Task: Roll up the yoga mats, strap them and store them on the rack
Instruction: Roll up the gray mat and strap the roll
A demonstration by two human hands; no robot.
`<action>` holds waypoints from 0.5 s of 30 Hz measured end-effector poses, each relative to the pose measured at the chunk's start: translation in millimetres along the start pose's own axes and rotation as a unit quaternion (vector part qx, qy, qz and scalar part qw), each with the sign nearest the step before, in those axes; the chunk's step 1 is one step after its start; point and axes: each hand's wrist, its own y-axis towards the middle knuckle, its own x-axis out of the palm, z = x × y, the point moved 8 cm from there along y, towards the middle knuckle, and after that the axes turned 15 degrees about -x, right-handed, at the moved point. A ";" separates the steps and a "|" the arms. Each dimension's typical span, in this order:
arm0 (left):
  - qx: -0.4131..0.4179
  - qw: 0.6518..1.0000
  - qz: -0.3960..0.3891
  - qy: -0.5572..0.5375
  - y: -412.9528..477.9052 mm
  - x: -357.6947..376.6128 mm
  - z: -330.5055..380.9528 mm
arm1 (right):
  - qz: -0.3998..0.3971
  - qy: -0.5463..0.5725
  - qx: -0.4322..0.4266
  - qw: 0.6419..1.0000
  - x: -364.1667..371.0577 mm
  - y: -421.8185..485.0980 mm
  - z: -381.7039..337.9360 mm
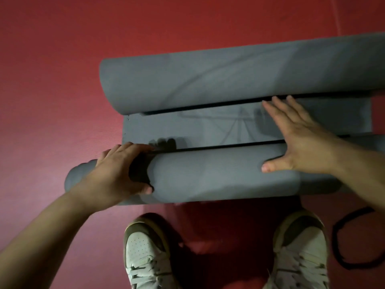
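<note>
The red floor [52,69] fills the view and carries everything. Beyond the fingers of both hands lies the far roll [229,74], a thick grey yoga mat rolled up and lying crosswise, its right end running out of the picture. Under the hands lies the near roll [208,174], also grey and crosswise. Between the two rolls a flat stretch [198,128] of grey mat lies open on the floor. Two white and brown shoes [145,253] stand on the near side of the near roll, below both hands.

The right hand [300,140] lies open and flat: its straight fingers [279,109] reach over the flat stretch to the edge of the far roll, while the thumb rests on top of the near roll. The left hand [116,172] grips a black strap [138,170] that wraps the near roll close to its left end, fingers [133,146] curled over the top, thumb on the near side. A loose strap [337,238] lies looped on the floor, to the right of the right shoe and well apart from the fingers
</note>
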 end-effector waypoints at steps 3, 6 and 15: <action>0.039 0.996 0.056 -0.065 -2.2 -9.0 -1.9 | 0.040 -0.005 0.006 0.999 -11.1 1.5 0.7; 0.030 0.989 0.093 -0.115 -2.7 -15.4 -5.1 | 0.081 -0.002 0.013 0.997 -19.9 4.8 1.4; 0.019 0.969 0.152 0.194 -11.7 17.4 37.2 | 0.143 -0.058 0.013 0.988 -31.8 11.5 -2.0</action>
